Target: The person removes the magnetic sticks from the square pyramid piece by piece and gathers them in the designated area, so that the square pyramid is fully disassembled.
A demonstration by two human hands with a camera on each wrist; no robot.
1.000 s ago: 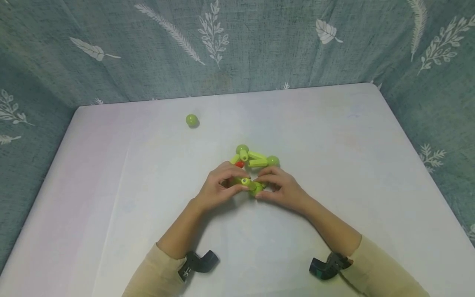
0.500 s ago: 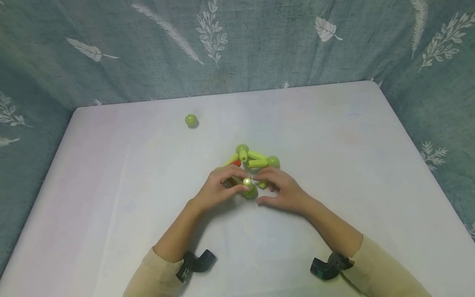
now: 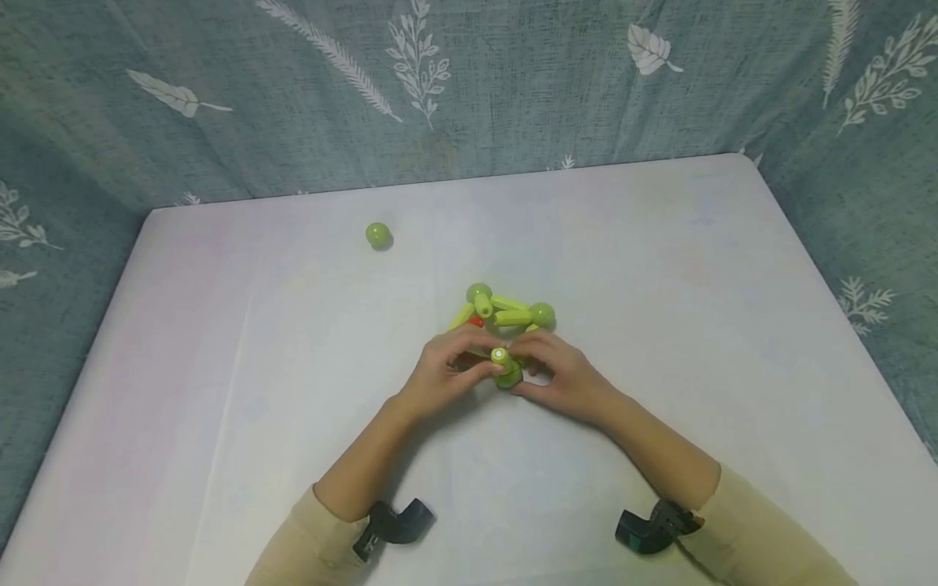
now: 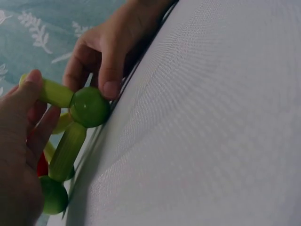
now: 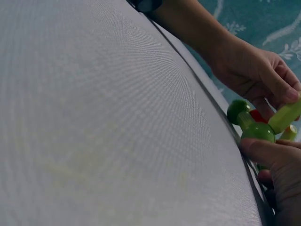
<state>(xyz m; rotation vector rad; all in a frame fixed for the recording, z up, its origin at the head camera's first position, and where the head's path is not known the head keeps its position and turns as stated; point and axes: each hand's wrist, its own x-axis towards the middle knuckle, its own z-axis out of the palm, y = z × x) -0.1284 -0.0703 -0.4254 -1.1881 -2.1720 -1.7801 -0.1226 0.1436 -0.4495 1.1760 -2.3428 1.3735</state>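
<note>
Curtain: here it is, the blue-green curtain (image 3: 498,89) printed with white leaves and ferns, rising behind the far edge and down both sides.
Desk: below it spreads the pale desk (image 3: 659,244), faintly tinted, the action right around its middle.
Sleeves: two beige sleeves, the left sleeve (image 3: 304,541) and right sleeve (image 3: 765,533), come in from the near edge.
Left hand: and the left hand (image 3: 447,362) has a rod pinched between thumb and fingers, steady grip!
Right hand: opposite, the right hand (image 3: 560,366) grasps the near ball, thumb pressed to its side.
Wrist cameras: black ones, the left camera (image 3: 399,521) and right camera (image 3: 652,529), jut inward at the cuffs.
Held rod: yellow-green, this held rod (image 4: 55,93) stands up from the near ball, between the two hands.
Low rod: a second, the low rod (image 4: 68,150), runs from that same ball toward another green ball (image 4: 54,195) beside the left hand.
Far rods: pale green, the far rods (image 3: 511,317) lie just beyond the fingers.
Near ball: glossy green, the near ball (image 3: 508,376) sits low at the hands.
Far balls: one at the back (image 3: 479,293), another to the right (image 3: 542,316), both meeting rods.
Lone ball: well apart, up toward the back left, the lone ball (image 3: 378,235).
Red piece: a small flash, the red piece (image 3: 475,321), partly hidden behind the left fingers.
</note>
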